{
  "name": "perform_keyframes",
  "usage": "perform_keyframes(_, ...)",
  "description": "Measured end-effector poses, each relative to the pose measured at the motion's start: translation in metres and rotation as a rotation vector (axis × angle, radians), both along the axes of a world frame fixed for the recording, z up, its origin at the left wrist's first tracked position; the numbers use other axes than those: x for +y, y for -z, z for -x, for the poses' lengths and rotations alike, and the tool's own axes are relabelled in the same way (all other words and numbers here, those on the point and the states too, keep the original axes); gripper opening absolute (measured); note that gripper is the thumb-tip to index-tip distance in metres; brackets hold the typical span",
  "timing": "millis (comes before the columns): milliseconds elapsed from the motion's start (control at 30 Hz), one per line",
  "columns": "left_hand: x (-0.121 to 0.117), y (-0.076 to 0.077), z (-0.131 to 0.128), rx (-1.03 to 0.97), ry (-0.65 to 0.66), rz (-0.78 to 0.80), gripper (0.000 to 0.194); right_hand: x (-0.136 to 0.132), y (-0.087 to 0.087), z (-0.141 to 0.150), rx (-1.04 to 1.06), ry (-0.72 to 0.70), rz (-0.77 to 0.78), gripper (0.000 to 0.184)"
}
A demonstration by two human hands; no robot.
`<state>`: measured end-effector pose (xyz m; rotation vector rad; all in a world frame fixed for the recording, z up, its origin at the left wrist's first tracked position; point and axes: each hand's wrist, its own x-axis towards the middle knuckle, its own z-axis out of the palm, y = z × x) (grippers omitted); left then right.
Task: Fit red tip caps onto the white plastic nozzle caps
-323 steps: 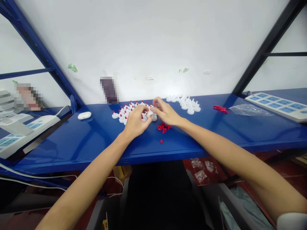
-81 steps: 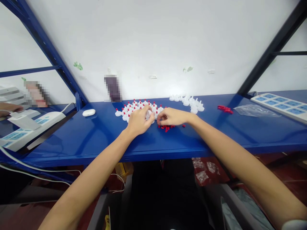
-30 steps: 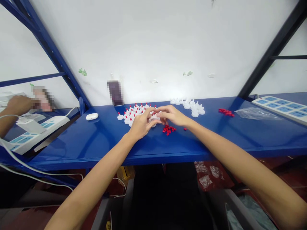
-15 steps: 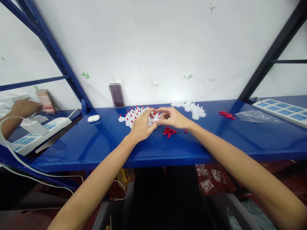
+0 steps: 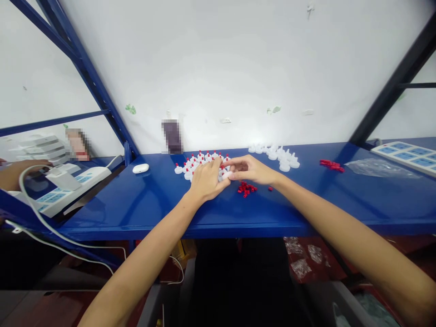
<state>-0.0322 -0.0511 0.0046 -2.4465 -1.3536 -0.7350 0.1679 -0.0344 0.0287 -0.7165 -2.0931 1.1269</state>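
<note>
- Step in hand: you are working one cap (image 5: 224,175) with both hands; judged from the parts around it, this is probably the fitting or pressing of a red tip onto its spout. The fingers hide whether a tip is seated.
- Left hand (image 5: 208,178): your fingers curl over the cap with the thumb below, nearly closed, gripping it.
- Right hand (image 5: 254,169): your thumb and forefinger are slightly parted and reach the cap's edge; whether they pinch anything is not clear.
- Position: the cap is between your hands, at the near right edge of the red-tipped caps (image 5: 200,159).
- Next move: it likely calls for a steady left grip and light, straight finger pressure. Avoid nudging the close-packed neighbours.
- Supply: red tips (image 5: 245,188) lie just below your right hand, with a single tip (image 5: 270,188) to their right. Bare caps (image 5: 272,155) stand behind. A second red pile (image 5: 331,165) lies farther right, beside a clear bag (image 5: 378,168).
- Surface: the table (image 5: 136,209) is glossy blue; a white case (image 5: 141,168) lies at left.
- Room: a white wall (image 5: 238,68) backs the table. Beyond the left frame, a co-worker's hand (image 5: 30,168) is near a power strip (image 5: 85,179).
</note>
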Motion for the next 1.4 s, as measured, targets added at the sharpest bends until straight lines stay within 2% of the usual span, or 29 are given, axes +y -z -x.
perform_keyframes(167,-0.001,0.000,0.001,0.057,0.038,0.023,0.030,0.000,0.000,0.000,-0.019,-0.003,0.010,0.040)
perform_keyframes(367,0.001,0.004,0.002,-0.023,0.069,0.000,0.040,0.002,0.005,0.000,0.000,0.074,-0.060,0.046)
perform_keyframes(500,0.002,0.005,0.002,-0.079,0.106,0.013,0.041,0.003,0.007,0.001,0.047,0.041,-0.048,0.043)
perform_keyframes(633,0.001,0.004,0.002,-0.123,0.154,0.068,0.033,0.001,0.006,0.003,0.098,0.020,-0.012,0.035)
perform_keyframes(767,0.000,0.003,0.002,-0.156,0.134,0.076,0.030,-0.001,0.004,0.003,0.132,-0.008,0.009,0.031)
perform_keyframes(1033,0.002,0.005,0.002,-0.207,0.114,0.070,0.044,-0.006,-0.002,0.002,0.118,-0.022,-0.036,0.027)
perform_keyframes(1233,0.005,0.008,0.004,-0.213,0.228,0.128,0.037,-0.004,0.001,0.002,0.134,-0.043,-0.005,0.026)
perform_keyframes(1333,0.006,0.009,0.004,-0.206,0.239,0.141,0.031,-0.004,0.002,0.003,0.129,-0.026,-0.044,0.027)
perform_keyframes(1400,0.007,0.010,0.004,-0.216,0.244,0.112,0.030,-0.005,0.002,0.004,0.116,0.016,-0.124,0.027)
